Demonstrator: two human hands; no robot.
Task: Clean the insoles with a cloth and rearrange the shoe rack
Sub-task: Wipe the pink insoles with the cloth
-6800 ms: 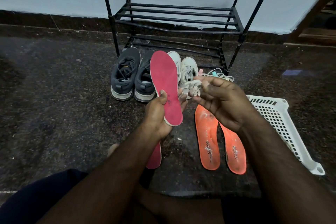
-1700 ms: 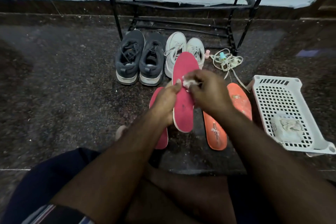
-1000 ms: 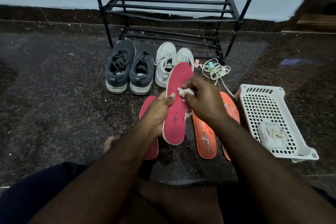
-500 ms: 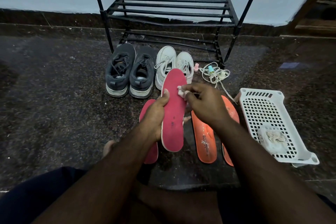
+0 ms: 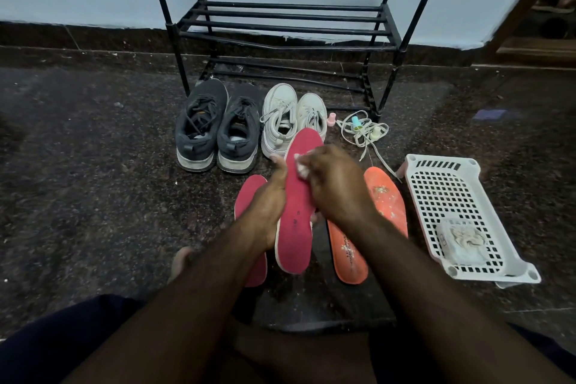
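My left hand [image 5: 270, 203] grips a pink insole [image 5: 297, 221] by its left edge and holds it upright above the floor. My right hand [image 5: 335, 184] pinches a small white cloth [image 5: 301, 169] and presses it on the insole's upper part. A second pink insole [image 5: 251, 227] lies on the floor behind my left hand. Two orange insoles [image 5: 385, 196] lie to the right, partly hidden by my right arm. The black shoe rack [image 5: 286, 28] stands bare against the wall.
A pair of dark grey sneakers [image 5: 218, 128] and a pair of white sneakers [image 5: 290, 115] stand in front of the rack. Tangled laces with small bottles [image 5: 363, 131] lie beside them. A white plastic basket [image 5: 452, 196] at the right holds a crumpled cloth [image 5: 464, 240].
My right hand has slid the cloth down the pink insole from near its tip toward the middle. My left hand keeps the same hold on the insole.
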